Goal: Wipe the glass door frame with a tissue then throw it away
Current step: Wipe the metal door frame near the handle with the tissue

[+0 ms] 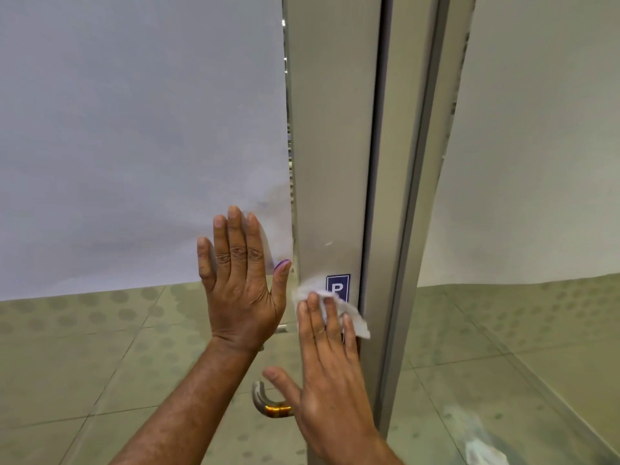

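The grey metal door frame (330,146) runs upright through the middle of the view. My right hand (330,374) lies flat on its lower part and presses a crumpled white tissue (355,318) against it, partly over a small blue sticker (338,286) with a white letter. My left hand (240,283) is spread flat against the frosted glass panel (134,146) just left of the frame, fingers pointing up, holding nothing.
A curved metal door handle (270,406) sticks out below my hands. A second frame post (412,196) and another glass panel (536,162) stand to the right. Tiled floor (84,364) shows through the lower glass. Something white and crumpled (483,448) lies at the bottom right.
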The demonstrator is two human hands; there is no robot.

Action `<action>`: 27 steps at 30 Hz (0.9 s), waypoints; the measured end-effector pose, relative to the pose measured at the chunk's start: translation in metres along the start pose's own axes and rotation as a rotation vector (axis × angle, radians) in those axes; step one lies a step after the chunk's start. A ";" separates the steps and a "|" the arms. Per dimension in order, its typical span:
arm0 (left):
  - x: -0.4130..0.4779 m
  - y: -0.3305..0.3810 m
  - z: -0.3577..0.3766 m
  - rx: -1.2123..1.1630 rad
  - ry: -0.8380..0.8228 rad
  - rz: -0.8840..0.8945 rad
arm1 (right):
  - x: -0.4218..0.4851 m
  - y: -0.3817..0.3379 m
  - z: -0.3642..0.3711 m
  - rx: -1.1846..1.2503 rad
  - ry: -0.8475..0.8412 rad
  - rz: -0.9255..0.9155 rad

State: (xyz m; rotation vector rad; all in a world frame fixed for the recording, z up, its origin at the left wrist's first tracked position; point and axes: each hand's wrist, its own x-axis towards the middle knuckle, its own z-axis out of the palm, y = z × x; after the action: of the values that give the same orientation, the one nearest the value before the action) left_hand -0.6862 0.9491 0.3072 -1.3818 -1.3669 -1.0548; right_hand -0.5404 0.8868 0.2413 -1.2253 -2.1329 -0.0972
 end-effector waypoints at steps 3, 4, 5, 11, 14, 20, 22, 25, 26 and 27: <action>0.000 0.000 0.000 0.000 0.001 0.000 | -0.032 0.011 0.013 -0.058 -0.157 0.062; 0.000 0.000 0.000 0.003 0.002 -0.001 | -0.037 0.013 0.013 -0.073 -0.168 0.089; 0.000 0.000 0.000 0.005 0.003 -0.001 | -0.037 0.014 0.014 -0.064 -0.157 0.103; 0.000 0.001 0.000 -0.007 -0.001 -0.002 | 0.010 -0.001 -0.016 0.049 0.075 0.059; 0.000 0.000 0.001 0.003 0.000 -0.002 | 0.006 0.002 -0.010 0.034 -0.013 0.022; -0.001 -0.001 0.003 0.008 -0.010 -0.005 | -0.028 0.019 0.008 -0.090 -0.162 0.081; -0.002 -0.002 0.004 0.003 -0.004 -0.003 | -0.017 0.018 0.004 -0.047 -0.025 0.036; -0.001 -0.001 0.003 0.010 -0.005 -0.003 | 0.013 0.014 -0.011 0.046 0.092 -0.014; 0.000 -0.001 0.003 0.005 -0.005 -0.002 | 0.018 0.013 -0.014 0.036 0.104 -0.031; 0.000 -0.001 0.003 0.002 -0.005 0.000 | 0.019 0.014 -0.014 0.027 0.098 -0.051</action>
State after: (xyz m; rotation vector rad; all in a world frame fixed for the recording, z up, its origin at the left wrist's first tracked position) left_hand -0.6876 0.9519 0.3064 -1.3837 -1.3711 -1.0505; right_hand -0.5286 0.9028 0.2596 -1.1280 -2.0739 -0.1468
